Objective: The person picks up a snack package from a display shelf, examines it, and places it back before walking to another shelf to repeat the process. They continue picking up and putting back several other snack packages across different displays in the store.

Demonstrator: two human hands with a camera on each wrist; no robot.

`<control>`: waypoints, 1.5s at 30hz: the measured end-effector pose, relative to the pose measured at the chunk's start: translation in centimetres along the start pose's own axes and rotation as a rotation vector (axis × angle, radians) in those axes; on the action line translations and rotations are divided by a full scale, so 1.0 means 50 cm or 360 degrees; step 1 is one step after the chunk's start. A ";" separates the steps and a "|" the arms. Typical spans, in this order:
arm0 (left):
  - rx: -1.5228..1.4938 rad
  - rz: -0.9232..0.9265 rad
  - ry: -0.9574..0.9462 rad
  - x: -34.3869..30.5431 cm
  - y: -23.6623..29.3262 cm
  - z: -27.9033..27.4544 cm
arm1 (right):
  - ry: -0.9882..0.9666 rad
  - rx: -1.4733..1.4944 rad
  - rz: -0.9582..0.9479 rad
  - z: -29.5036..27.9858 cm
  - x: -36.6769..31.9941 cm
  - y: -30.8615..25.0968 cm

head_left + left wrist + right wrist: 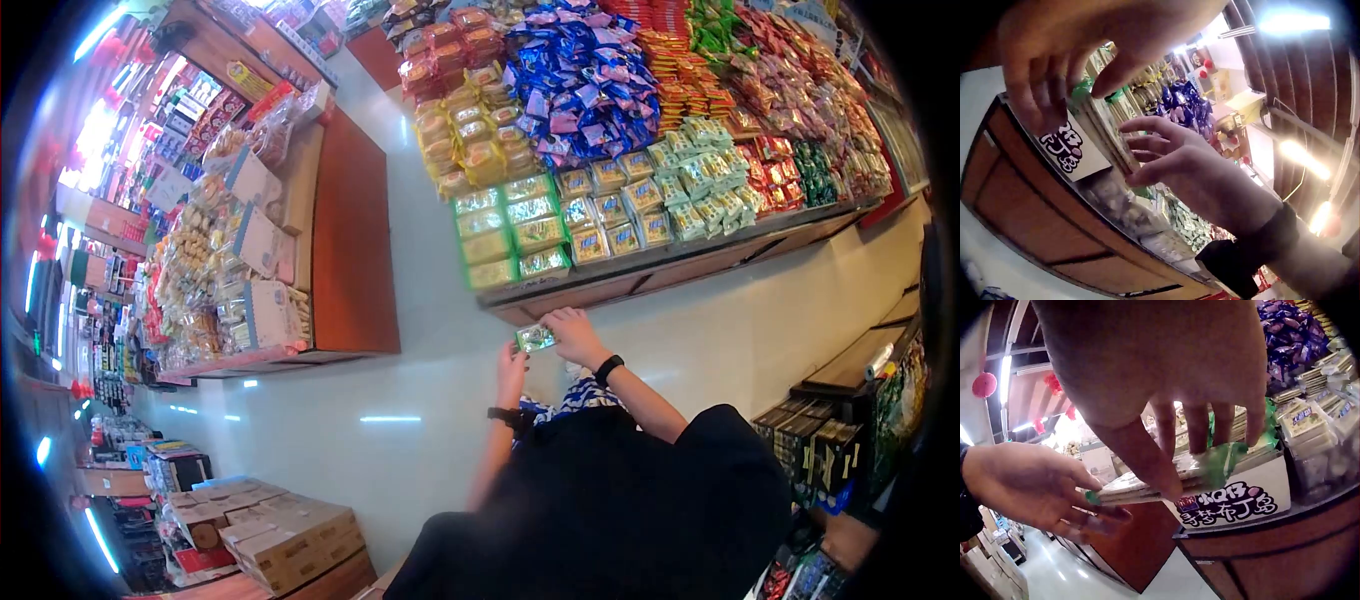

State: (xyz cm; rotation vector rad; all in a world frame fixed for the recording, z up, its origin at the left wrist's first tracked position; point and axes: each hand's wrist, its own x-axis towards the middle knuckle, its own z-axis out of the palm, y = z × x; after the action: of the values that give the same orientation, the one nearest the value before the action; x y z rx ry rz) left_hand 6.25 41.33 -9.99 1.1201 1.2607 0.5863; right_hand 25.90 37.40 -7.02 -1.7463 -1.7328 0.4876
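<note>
A flat clear packet of biscuits with green ends (535, 338) is held between both hands in front of the sweets stand. My left hand (511, 372) pinches one end of it, thumb above and fingers below in the right wrist view. The opposite end is gripped by my right hand (578, 338), which covers part of the packet from above. In the right wrist view the packet (1147, 486) stretches level between the hands, its green crimped end showing near the right fingers. Similar green-edged packs (512, 225) are stacked at the stand's near corner.
Yellow-gold packs (610, 210), blue-wrapped sweets (585, 85) and pale green packets (700, 180) fill the stand beyond my hands. A reddish wooden counter (350, 230) with bagged goods stands left. Cardboard boxes (290, 540) lie lower left; dark boxes (810, 440) sit at right.
</note>
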 end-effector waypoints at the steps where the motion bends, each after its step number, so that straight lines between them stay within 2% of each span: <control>1: 0.0029 -0.0011 0.0009 0.019 0.004 0.006 | 0.0003 -0.0001 0.0008 0.001 0.014 0.007; 6: 0.0289 0.0016 -0.0008 0.130 -0.022 -0.019 | 0.0020 -0.0082 0.0056 0.034 0.087 0.037; 11: 0.0202 -0.0034 -0.0123 0.235 -0.052 -0.061 | -0.0022 -0.0045 0.0084 0.065 0.148 0.039; 13: 0.0215 -0.0105 -0.0234 0.275 -0.039 -0.085 | -0.0079 -0.0135 0.0118 0.079 0.178 0.037; 16: 0.0216 -0.0032 -0.0293 0.305 -0.012 -0.117 | -0.0130 -0.0197 0.0230 0.109 0.215 0.018; 18: 0.0236 -0.0117 -0.0333 0.335 0.000 -0.137 | -0.0111 -0.0221 0.0306 0.135 0.235 0.019; 20: 0.0136 -0.0214 -0.0409 0.385 -0.042 -0.143 | -0.0089 -0.0249 0.0356 0.181 0.239 0.049; 21: 0.0112 -0.0275 -0.0558 0.441 -0.099 -0.156 | -0.0117 -0.0275 0.0358 0.188 0.242 0.050; 24: 0.0227 -0.0378 -0.0679 0.454 -0.049 -0.165 | -0.0171 -0.0338 0.0439 0.185 0.258 0.031; 25: 0.0232 -0.0333 -0.0642 0.444 -0.034 -0.162 | -0.0193 -0.0351 0.0459 0.177 0.263 0.022; 29: 0.0201 -0.0487 -0.0662 0.422 0.018 -0.155 | -0.0272 -0.0292 0.0397 0.156 0.268 0.029; 32: 0.0252 -0.0502 -0.0865 0.423 0.044 -0.163 | -0.0406 -0.0321 0.0340 0.116 0.274 0.027; 36: 0.0372 -0.0280 -0.0965 0.434 0.113 -0.171 | -0.0354 -0.0265 0.0267 0.025 0.319 0.000; 38: 0.0262 -0.0266 -0.0855 0.438 0.144 -0.168 | -0.0245 -0.0241 0.0211 0.012 0.333 0.003; 40: 0.0129 -0.0212 -0.0768 0.466 0.131 -0.165 | -0.0120 -0.0234 0.0121 0.028 0.354 0.033; 42: 0.0162 -0.0146 -0.0662 0.475 0.155 -0.149 | 0.0024 -0.0201 0.0018 0.042 0.379 0.055; 45: 0.0300 0.0035 -0.0354 0.459 0.197 -0.127 | -0.0085 -0.0231 0.0041 0.034 0.408 0.042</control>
State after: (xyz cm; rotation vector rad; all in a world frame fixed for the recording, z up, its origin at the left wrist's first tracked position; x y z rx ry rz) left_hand 8.50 66.99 -10.78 1.3190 1.1284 0.3525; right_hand 27.79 57.86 -6.27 -1.8737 -1.8249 0.4326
